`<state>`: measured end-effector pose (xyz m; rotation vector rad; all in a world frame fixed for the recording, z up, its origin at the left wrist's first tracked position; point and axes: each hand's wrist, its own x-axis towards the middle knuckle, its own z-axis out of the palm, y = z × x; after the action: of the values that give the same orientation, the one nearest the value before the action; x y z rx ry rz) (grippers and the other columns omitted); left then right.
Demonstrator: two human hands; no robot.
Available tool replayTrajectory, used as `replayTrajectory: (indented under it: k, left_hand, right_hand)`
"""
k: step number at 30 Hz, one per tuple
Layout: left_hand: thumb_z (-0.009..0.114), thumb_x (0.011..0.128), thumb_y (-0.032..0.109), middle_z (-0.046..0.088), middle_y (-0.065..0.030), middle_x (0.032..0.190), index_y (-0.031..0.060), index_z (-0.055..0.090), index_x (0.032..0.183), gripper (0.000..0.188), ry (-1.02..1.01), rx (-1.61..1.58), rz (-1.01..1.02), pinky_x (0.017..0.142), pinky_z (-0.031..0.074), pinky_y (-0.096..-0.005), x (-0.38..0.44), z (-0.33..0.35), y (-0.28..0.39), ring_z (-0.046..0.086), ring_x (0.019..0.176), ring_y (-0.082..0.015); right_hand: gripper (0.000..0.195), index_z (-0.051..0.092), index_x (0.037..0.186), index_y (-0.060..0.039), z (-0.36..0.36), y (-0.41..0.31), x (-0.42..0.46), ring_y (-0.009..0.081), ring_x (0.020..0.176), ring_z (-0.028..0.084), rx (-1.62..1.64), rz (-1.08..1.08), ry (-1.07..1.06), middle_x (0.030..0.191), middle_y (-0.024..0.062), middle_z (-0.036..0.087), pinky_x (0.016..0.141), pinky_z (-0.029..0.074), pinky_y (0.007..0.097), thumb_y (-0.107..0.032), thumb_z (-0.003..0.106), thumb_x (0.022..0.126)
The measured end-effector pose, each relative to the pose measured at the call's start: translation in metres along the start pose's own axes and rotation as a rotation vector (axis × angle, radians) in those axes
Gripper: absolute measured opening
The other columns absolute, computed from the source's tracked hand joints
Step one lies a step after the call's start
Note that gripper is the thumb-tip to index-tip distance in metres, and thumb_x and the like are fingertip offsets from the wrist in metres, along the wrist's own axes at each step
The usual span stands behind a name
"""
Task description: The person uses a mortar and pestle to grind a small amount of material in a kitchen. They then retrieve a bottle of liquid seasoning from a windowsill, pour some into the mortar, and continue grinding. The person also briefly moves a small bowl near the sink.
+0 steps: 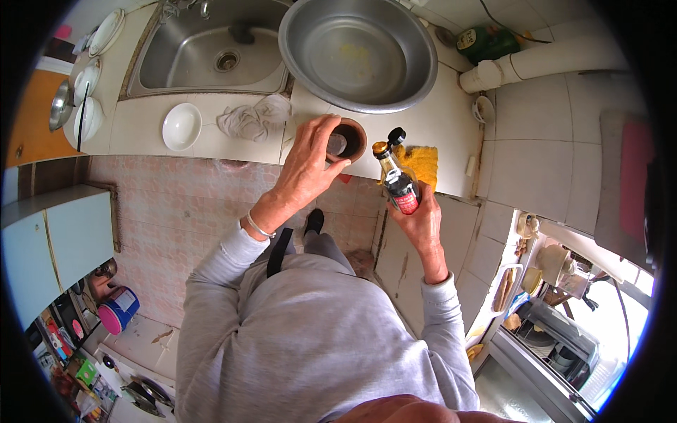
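Observation:
My left hand grips a small brown clay pot at the counter's front edge, fingers over its far rim and thumb on the near side. Something clear and rounded shows inside the dark pot; I cannot tell what it is. To the right, my right hand is closed around a glass bottle of dark liquid with a red label. The bottle tilts slightly left, and its black cap is flipped up beside the golden neck. A yellow cloth lies behind the bottle.
A wide metal basin stands beyond the pot, beside a steel sink. Along the counter are a crumpled whitish cloth and a white bowl. A green bottle and a white pipe border the right back.

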<state>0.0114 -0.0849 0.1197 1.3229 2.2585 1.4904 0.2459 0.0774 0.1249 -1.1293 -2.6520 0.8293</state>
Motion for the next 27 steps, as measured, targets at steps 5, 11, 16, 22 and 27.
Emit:
replayTrajectory:
  k: [5,11,16,22,27]
  left_hand:
    - [0.083,0.082,-0.001,0.054,-0.0185,0.143,0.0011,0.054,0.140,0.065,0.176,0.002,0.071,0.111,0.048,-0.0453,-0.012,-0.008,0.000,0.054,0.132,-0.0371]
    - [0.071,0.091,-0.004,0.056,-0.0178,0.137,0.0013,0.061,0.126,0.037,0.286,-0.021,0.034,0.108,0.048,-0.0445,-0.050,-0.015,-0.003,0.056,0.127,-0.0353]
    - [0.067,0.094,-0.004,0.056,-0.0171,0.135,0.0013,0.062,0.122,0.029,0.298,-0.033,-0.019,0.109,0.048,-0.0443,-0.071,-0.013,-0.009,0.056,0.127,-0.0349]
    - [0.066,0.094,-0.005,0.056,-0.0167,0.135,0.0019,0.063,0.121,0.028,0.318,-0.067,-0.028,0.109,0.047,-0.0437,-0.066,-0.014,-0.006,0.055,0.128,-0.0341]
    - [0.067,0.093,-0.006,0.060,-0.0165,0.135,0.0016,0.065,0.120,0.028,0.363,-0.104,-0.056,0.110,0.046,-0.0424,-0.064,-0.010,-0.006,0.058,0.128,-0.0316]
  right_hand:
    - [0.068,0.057,0.123,-0.0010,-0.005,-0.001,0.006,0.0395,0.094,0.072,-0.067,-0.040,-0.018,0.104,0.0217,0.071,0.083,0.059,0.0474,-0.029,0.091,0.071]
    - [0.069,0.057,0.124,-0.0001,-0.008,-0.002,0.012,0.0393,0.094,0.072,-0.138,-0.033,-0.046,0.104,0.0210,0.072,0.083,0.059,0.0468,-0.030,0.091,0.071]
    - [0.070,0.058,0.125,0.0001,-0.008,-0.003,0.017,0.0388,0.097,0.072,-0.173,-0.039,-0.058,0.107,0.0208,0.072,0.085,0.059,0.0464,-0.029,0.091,0.070]
    - [0.069,0.058,0.124,-0.0001,-0.008,-0.003,0.020,0.0383,0.098,0.072,-0.199,-0.064,-0.071,0.109,0.0205,0.072,0.086,0.059,0.0464,-0.029,0.090,0.071]
    - [0.067,0.059,0.125,-0.0004,-0.004,-0.003,0.021,0.0384,0.098,0.072,-0.213,-0.082,-0.067,0.109,0.0201,0.072,0.086,0.059,0.0468,-0.029,0.089,0.072]
